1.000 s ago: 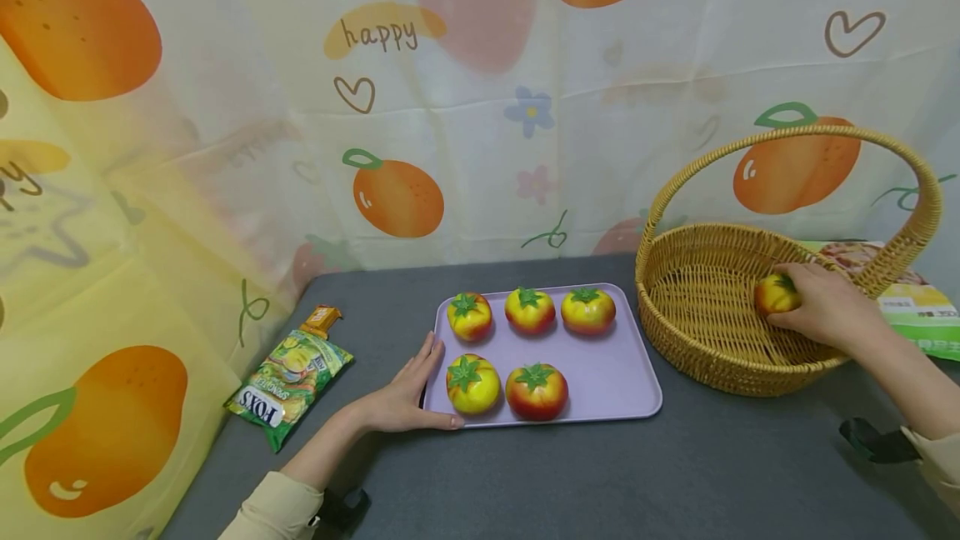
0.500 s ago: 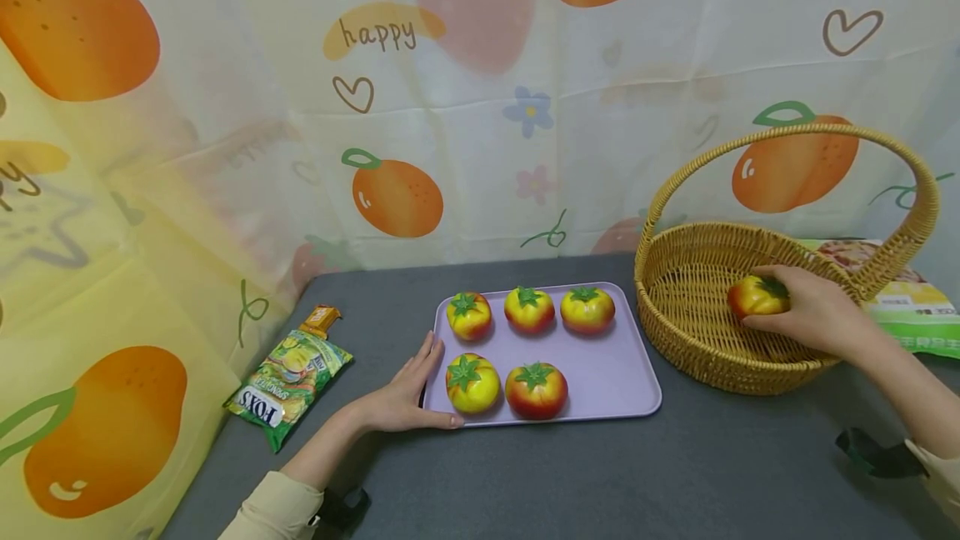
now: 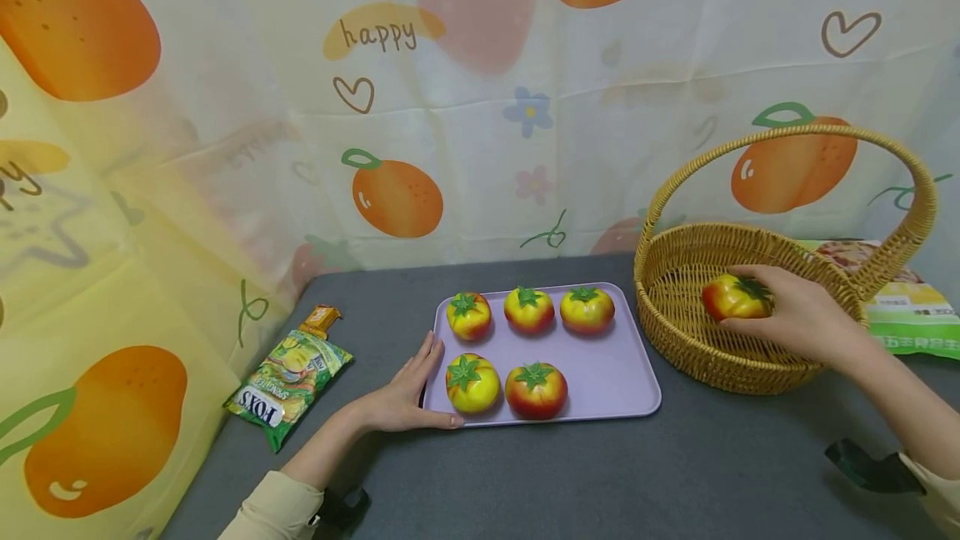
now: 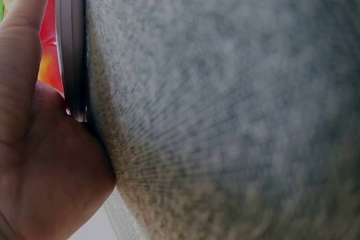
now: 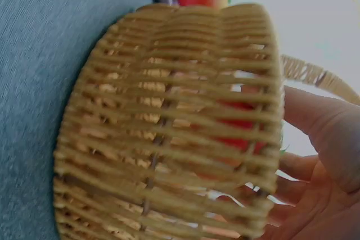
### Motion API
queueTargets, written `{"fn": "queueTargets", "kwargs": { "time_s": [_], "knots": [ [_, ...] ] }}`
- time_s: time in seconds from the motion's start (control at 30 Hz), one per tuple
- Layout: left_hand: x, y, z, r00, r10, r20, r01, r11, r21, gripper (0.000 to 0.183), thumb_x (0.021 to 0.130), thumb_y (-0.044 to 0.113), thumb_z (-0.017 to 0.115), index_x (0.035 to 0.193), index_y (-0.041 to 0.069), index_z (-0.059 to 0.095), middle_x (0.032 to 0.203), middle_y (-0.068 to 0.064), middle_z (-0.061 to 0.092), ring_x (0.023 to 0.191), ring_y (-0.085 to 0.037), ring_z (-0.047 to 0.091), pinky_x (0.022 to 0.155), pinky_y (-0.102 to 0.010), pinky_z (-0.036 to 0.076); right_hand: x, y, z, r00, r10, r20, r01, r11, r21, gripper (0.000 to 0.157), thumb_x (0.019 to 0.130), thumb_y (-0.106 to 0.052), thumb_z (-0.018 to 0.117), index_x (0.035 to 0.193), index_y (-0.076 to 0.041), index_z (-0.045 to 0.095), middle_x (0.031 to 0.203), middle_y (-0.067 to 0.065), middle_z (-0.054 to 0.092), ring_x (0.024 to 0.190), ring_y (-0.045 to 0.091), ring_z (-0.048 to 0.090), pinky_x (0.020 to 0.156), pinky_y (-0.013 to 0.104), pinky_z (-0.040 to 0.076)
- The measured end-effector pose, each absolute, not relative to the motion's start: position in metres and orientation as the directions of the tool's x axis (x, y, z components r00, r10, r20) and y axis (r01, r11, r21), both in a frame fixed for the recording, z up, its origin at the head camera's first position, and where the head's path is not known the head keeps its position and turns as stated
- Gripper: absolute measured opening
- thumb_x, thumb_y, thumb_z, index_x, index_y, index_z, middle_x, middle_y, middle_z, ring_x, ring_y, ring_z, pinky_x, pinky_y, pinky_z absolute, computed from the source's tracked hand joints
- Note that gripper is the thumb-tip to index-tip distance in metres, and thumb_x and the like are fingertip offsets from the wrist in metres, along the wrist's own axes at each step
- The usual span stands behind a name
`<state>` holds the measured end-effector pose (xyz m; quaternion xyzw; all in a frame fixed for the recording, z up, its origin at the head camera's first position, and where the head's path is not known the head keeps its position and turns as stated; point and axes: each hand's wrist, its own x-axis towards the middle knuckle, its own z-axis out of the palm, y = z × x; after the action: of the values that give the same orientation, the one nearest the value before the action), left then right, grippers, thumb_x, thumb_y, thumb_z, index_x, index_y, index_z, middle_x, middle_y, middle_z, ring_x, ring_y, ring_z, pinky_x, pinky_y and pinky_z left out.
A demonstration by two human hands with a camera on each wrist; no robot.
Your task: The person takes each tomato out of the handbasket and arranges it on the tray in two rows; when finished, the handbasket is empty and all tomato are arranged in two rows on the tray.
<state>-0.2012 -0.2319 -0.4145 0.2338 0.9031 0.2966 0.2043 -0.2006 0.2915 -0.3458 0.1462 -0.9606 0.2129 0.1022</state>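
My right hand [image 3: 806, 315] holds a red-and-yellow tomato [image 3: 729, 298] with a green star-shaped top, between thumb and fingers over the inside of the wicker basket [image 3: 701, 361]. In the right wrist view, the basket's woven side [image 5: 169, 122] covers most of that tomato, and some red shows through the gaps. My left hand [image 3: 401, 398] rests at the near left corner of a lilac tray [image 3: 607, 377], its fingers straight along the left edge and its thumb along the front edge. Several similar tomatoes [image 3: 536, 391] sit on the tray in two rows.
A tall arched handle [image 3: 787, 132] spans the basket. Behind and right of it lies a green-and-white package [image 3: 918, 315]. On the left are a green FOX'S bag [image 3: 288, 382] and a small orange-brown packet [image 3: 321, 321]. A printed cloth [image 3: 480, 123] hangs behind the grey table [image 3: 570, 482].
My right hand has carried the tomato leftward from the right part of the basket toward its middle. The left hand, the tray and the tomatoes on it have stayed put.
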Motion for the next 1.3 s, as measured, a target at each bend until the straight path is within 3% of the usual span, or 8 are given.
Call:
{"fn": "queueTargets", "kwargs": {
  "time_s": [1.0,1.3],
  "knots": [
    [-0.202,-0.232,-0.416,-0.806,0.542,-0.239,0.295,0.717,0.632,0.117,0.081,0.057,0.072,0.157,0.01,-0.004,0.16,-0.013,-0.02,0.146,-0.039,-0.007,0.112,-0.062,0.006,-0.174,0.232,-0.318,-0.879,-0.329,0.345,-0.458,0.783,-0.42,0.069,0.075,-0.033,0.085,0.131,-0.005,0.056,0.118,0.017,0.062,0.097,0.03,0.059,0.08,0.052,0.047],
    [-0.201,-0.232,-0.416,-0.807,0.541,-0.237,0.297,0.718,0.629,0.117,0.08,0.056,0.072,0.157,0.01,-0.004,0.16,-0.012,-0.02,0.146,-0.039,-0.006,0.112,-0.062,0.006,-0.171,0.214,-0.319,-0.87,-0.378,0.315,-0.488,0.745,-0.454,0.07,0.076,-0.037,0.084,0.133,-0.008,0.055,0.122,0.013,0.061,0.098,0.026,0.058,0.082,0.049,0.048]
  ]
}}
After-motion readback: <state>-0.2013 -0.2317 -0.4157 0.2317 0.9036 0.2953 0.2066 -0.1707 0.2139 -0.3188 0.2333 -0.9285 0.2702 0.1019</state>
